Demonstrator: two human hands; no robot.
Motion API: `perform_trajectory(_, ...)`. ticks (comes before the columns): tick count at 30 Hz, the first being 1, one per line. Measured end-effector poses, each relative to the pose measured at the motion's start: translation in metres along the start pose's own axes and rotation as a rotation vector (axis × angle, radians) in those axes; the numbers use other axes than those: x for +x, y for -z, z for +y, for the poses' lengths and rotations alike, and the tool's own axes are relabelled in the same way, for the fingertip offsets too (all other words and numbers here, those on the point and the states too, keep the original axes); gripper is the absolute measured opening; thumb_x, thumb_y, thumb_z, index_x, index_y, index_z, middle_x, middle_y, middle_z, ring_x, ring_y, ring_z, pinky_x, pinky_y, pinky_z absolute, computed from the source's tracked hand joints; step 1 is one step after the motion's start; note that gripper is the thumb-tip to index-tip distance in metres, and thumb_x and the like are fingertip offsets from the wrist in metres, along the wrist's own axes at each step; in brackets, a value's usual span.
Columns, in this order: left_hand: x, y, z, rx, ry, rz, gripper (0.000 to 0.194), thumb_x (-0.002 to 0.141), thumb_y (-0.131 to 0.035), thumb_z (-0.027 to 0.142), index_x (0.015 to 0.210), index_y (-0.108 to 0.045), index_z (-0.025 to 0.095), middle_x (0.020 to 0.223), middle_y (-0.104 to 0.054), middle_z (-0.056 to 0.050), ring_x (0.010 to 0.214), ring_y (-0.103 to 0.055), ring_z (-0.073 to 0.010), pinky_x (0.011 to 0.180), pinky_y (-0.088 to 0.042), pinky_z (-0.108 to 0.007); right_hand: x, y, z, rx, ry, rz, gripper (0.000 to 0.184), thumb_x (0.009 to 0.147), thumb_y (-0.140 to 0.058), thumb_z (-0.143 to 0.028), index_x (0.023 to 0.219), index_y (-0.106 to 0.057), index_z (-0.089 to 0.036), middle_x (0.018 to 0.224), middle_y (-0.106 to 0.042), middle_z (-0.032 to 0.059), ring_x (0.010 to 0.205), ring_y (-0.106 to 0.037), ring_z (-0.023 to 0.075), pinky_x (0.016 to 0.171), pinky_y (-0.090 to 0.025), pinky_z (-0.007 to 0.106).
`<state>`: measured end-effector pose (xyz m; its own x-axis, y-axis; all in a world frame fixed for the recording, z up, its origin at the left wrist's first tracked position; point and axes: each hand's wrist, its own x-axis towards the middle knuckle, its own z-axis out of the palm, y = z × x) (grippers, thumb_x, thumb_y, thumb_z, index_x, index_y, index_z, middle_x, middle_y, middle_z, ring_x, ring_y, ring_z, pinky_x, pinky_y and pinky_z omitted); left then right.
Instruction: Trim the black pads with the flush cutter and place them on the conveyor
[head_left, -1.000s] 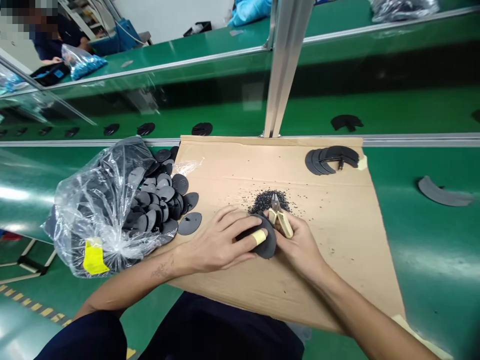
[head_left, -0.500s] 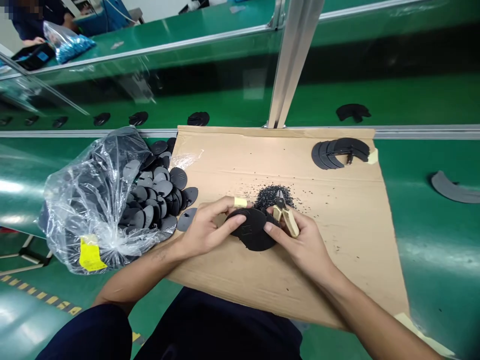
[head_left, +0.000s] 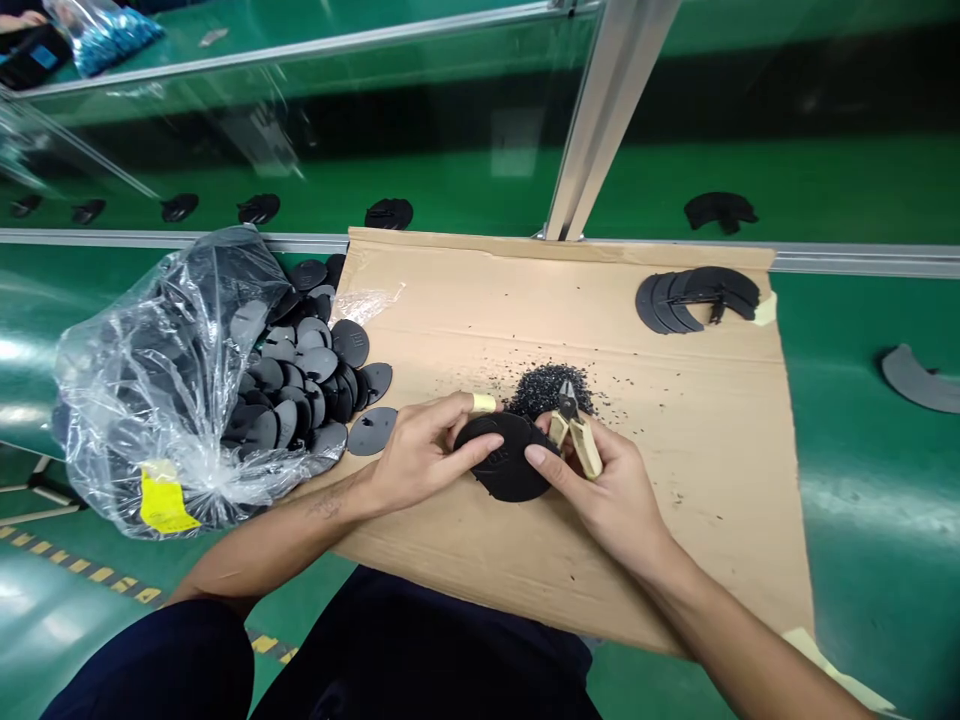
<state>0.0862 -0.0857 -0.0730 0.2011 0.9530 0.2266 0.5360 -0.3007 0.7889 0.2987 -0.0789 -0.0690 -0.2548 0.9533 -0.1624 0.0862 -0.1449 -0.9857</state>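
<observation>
Black flat plastic discs (head_left: pixel 504 462), overlapping one another, are held between my two hands above the cardboard. My left hand (head_left: pixel 427 450) pinches their left side, thumb on top, with yellow tape round one finger. On the right edge rests the thumb of my right hand (head_left: pixel 600 475), which also keeps a pair of cream-handled nippers (head_left: pixel 576 430) in its fingers, jaws pointing away from me. Just beyond the discs is a heap of small black clippings (head_left: pixel 546 388). The undersides of the discs and several fingertips are hidden.
A clear plastic bag (head_left: pixel 161 400) spills many black discs (head_left: pixel 304 365) at the left of the cardboard sheet (head_left: pixel 480 310). Fanned curved black pieces (head_left: pixel 694 298) lie at its far right. A metal post (head_left: pixel 611 120) rises behind. More black parts lie on the green surface beyond.
The view has tilted down and shifted slightly. The discs in my hands now overlap more closely, the lower one mostly covered; both hands keep their grip.
</observation>
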Motion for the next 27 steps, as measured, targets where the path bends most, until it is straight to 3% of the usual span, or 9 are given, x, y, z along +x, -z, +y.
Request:
perform_trajectory(9, -0.0030, -0.0080, -0.0004, 0.026, -0.055, 0.028, 0.020, 0.093, -0.066, 0.034, 0.104, -0.066, 0.017, 0.056, -0.051, 0.007, 0.048, -0.041, -0.0052, 0.049, -0.037, -0.017, -0.0019, -0.0044, -0.0014, -0.010, 0.023, 0.024, 0.028, 0.085, -0.074, -0.045, 0.087, -0.063, -0.019, 0.072, -0.056, -0.0010, 0.061, -0.047, 0.0129, 0.059, -0.047, 0.026)
perform_trajectory(18, -0.0036, -0.0099, 0.0003, 0.054, -0.100, 0.053, 0.028, 0.095, -0.063, 0.032, 0.118, -0.065, 0.017, 0.062, -0.061, 0.004, 0.045, -0.039, -0.0051, 0.045, -0.036, -0.018, -0.0040, -0.0073, -0.0005, -0.017, 0.025, 0.058, 0.031, 0.085, -0.074, -0.050, 0.087, -0.063, -0.020, 0.070, -0.056, -0.0008, 0.060, -0.050, 0.0134, 0.057, -0.049, 0.026)
perform_trajectory(20, -0.0038, -0.0100, -0.0006, 0.025, -0.093, 0.045, 0.030, 0.094, -0.065, 0.032, 0.120, -0.065, 0.017, 0.068, -0.065, 0.002, 0.048, -0.045, -0.0059, 0.048, -0.039, -0.018, -0.0042, -0.0076, -0.0011, -0.026, 0.028, 0.064, 0.031, 0.085, -0.073, -0.049, 0.087, -0.064, -0.020, 0.071, -0.056, -0.0006, 0.060, -0.050, 0.0137, 0.058, -0.049, 0.026)
perform_trajectory(24, -0.0025, -0.0092, 0.0008, -0.119, 0.032, 0.005, 0.028, 0.090, -0.070, 0.035, 0.111, -0.067, 0.017, 0.092, -0.072, -0.004, 0.075, -0.065, -0.0124, 0.067, -0.052, -0.020, -0.0054, -0.0079, -0.0030, -0.044, 0.066, 0.065, 0.025, 0.087, -0.072, -0.044, 0.087, -0.063, -0.021, 0.070, -0.055, -0.0015, 0.060, -0.049, 0.0132, 0.059, -0.049, 0.025)
perform_trajectory(27, 0.0000, -0.0098, 0.0037, -0.267, 0.160, -0.030, 0.025, 0.090, -0.069, 0.040, 0.095, -0.070, 0.016, 0.085, -0.070, -0.003, 0.075, -0.064, -0.0127, 0.065, -0.051, -0.020, -0.0063, -0.0082, -0.0041, -0.046, 0.108, 0.077, 0.018, 0.088, -0.072, -0.037, 0.087, -0.062, -0.021, 0.070, -0.054, -0.0025, 0.059, -0.047, 0.0121, 0.059, -0.048, 0.025)
